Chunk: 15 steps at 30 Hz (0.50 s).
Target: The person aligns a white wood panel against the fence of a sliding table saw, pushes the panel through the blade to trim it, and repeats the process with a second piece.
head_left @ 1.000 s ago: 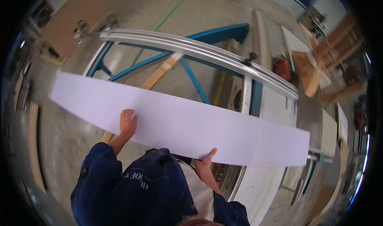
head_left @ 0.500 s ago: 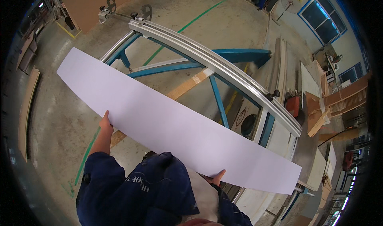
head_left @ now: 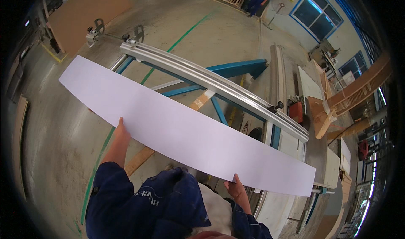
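Running lengthwise near-parallel to metal rail (head_left: 202, 83): white panel (head_left: 190, 133), left end past it, clasped by left hand (head_left: 121, 132) and right hand (head_left: 237, 189), thumbs uppermost; concrete floor (head_left: 177, 15) beyond.

Fisheye view in soft, diffuse indoor light, pale panel (head_left: 190, 131) brightest among the large surfaces, blue-white glare on a window (head_left: 317, 13), brilliant light strip (head_left: 368, 201) toward the right rim, dimmer floor (head_left: 152, 15), bowed outer edges, black vignetted corners, periphery smeared, centre fairly sharp.

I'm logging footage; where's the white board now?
In the head view's centre, the white board slants down rightward, left hand and right hand at its near edge, silver rail beyond.
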Tool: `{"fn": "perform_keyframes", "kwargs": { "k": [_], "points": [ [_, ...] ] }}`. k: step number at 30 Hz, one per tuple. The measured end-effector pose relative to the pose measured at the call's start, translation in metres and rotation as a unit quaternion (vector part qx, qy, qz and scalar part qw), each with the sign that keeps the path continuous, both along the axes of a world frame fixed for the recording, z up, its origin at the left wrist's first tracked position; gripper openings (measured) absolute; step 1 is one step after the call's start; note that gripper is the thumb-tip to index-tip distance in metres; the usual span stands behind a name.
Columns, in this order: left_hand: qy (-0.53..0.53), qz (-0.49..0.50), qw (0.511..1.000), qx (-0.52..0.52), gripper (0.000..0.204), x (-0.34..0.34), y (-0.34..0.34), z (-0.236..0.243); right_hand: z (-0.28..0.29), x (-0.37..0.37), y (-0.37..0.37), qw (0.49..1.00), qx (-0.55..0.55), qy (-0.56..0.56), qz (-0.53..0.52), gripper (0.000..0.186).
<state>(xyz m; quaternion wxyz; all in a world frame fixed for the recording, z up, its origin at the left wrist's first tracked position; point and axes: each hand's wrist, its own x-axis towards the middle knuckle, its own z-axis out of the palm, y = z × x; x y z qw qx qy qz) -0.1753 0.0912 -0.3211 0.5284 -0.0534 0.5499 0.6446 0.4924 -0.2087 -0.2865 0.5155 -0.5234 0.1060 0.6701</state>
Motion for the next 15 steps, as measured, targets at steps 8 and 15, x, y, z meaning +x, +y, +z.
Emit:
{"fn": "perform_keyframes", "kwargs": {
  "k": [8,15],
  "points": [
    [-0.014,0.054,0.996,-0.063,0.062,0.083,0.059,0.021,0.033,0.029,0.032,0.989,-0.059,-0.131,0.045,0.057],
    [-0.013,0.064,0.997,-0.050,0.058,0.093,0.085,0.023,0.036,0.055,0.070,0.985,-0.120,-0.104,0.061,0.055]
  ]
}}
